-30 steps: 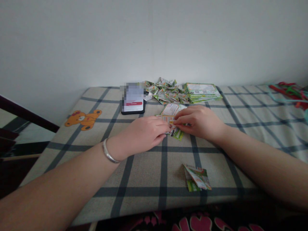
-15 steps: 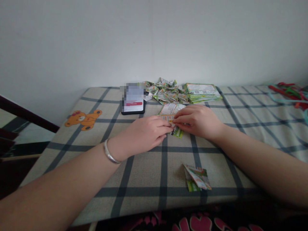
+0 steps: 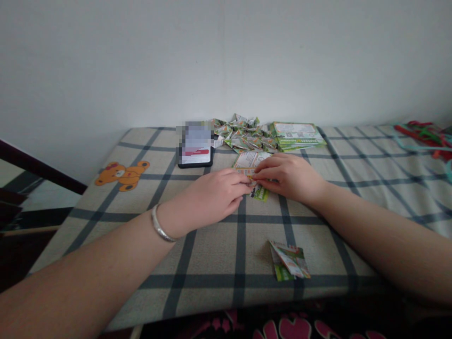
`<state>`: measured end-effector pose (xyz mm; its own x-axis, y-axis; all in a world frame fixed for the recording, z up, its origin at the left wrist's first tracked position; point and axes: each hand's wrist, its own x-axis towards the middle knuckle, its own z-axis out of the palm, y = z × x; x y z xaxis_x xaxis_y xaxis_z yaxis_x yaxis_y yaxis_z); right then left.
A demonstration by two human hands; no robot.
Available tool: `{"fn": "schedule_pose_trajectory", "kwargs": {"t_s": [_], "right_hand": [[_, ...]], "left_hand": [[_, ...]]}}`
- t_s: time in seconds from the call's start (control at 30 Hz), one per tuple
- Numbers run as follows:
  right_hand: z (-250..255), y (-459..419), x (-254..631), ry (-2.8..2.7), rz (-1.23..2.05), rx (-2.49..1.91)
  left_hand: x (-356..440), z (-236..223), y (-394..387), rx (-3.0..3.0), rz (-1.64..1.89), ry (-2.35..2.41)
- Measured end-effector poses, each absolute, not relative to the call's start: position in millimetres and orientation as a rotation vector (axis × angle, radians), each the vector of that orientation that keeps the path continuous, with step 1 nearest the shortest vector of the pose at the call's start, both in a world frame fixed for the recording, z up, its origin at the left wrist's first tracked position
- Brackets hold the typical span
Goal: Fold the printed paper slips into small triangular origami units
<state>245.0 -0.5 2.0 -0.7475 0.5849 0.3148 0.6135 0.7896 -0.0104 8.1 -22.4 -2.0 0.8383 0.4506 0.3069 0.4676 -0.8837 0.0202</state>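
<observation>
Closed on a printed leaflet (image 3: 246,160), our left hand (image 3: 217,194) and our right hand (image 3: 291,176) meet over the checked tablecloth (image 3: 208,263); the paper looks only partly folded. Leftmost we see a flat orange teddy-bear figure (image 3: 122,176), then a slab-like smartphone (image 3: 195,160), then a heap of crinkly, angular folded papers (image 3: 243,134), seemingly done. Nearer us lies one loosely creased folded piece (image 3: 288,262). Farther right, a flat stack of rectangular leaflets (image 3: 296,129) seems not yet folded.
</observation>
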Motion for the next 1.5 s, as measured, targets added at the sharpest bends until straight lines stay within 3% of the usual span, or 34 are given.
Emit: {"fn": "schedule_pose_trajectory", "kwargs": {"t_s": [0.97,1.27,1.5], "right_hand": [[3.4,0.7,245.6,-2.656,-0.071,-0.924],[14.5,-5.9,247.5,-2.788,-0.183,-0.702],[28.2,-20.0,236.9,-2.963,-0.300,-0.821]], "left_hand": [[14.3,0.9,-33.4,-2.783,-0.281,-0.698],[14.9,4.3,-35.2,-2.778,-0.242,-0.697],[15.2,4.7,-35.9,-2.806,-0.245,-0.765]]}}
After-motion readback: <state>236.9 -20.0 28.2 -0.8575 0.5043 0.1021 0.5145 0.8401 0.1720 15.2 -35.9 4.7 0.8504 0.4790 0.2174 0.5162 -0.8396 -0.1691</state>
